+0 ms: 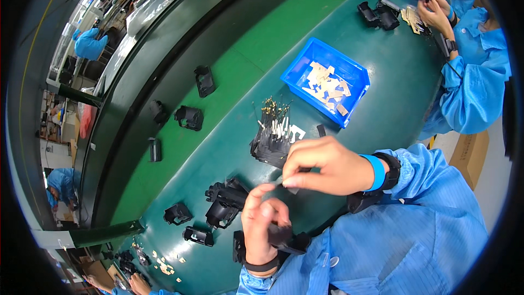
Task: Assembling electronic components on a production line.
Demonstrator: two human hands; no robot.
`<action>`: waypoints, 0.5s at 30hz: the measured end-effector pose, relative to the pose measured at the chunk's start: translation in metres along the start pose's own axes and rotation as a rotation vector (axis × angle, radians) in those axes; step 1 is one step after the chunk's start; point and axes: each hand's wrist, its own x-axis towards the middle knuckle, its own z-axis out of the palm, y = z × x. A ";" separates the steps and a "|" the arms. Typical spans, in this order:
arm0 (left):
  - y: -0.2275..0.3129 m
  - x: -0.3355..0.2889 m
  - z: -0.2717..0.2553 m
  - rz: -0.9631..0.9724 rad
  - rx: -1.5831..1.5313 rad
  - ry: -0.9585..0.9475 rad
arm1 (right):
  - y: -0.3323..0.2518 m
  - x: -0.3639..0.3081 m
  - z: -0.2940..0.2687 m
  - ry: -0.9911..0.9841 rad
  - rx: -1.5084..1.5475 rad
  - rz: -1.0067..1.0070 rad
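Note:
My left hand (262, 221) is curled, palm up, around a black plastic part (281, 235), mostly hidden by the fingers. Its index finger reaches up to my right hand (330, 169), whose thumb and index finger pinch a small, thin dark piece (279, 182) at the left fingertip. Just beyond the hands lies a bundle of black flat parts with thin wires (270, 145), some with white tabs and brass-coloured ends. Several black plastic housings (226, 205) sit to the left of my left hand.
A blue bin (322, 108) with pale cut pieces stands beyond my right hand. More black housings (189, 117) lie on the green belt. At the right, a co-worker's hands (436, 16) hold a dark part. Pale scraps (164, 265) are scattered at lower left.

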 end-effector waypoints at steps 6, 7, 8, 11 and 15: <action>0.000 0.024 0.011 -0.021 -0.538 0.411 | 0.011 -0.014 0.017 0.004 0.794 0.306; 0.003 0.027 0.014 0.003 -0.578 0.428 | 0.010 -0.017 0.019 0.012 0.797 0.281; 0.003 0.028 0.015 0.030 -0.621 0.448 | 0.010 -0.018 0.017 0.006 0.747 0.200; -0.004 0.034 0.002 0.092 -0.765 0.264 | 0.005 -0.021 0.015 -0.002 0.553 -0.082; -0.011 0.042 0.001 0.058 -0.810 0.195 | -0.009 -0.011 0.013 -0.134 0.255 -0.353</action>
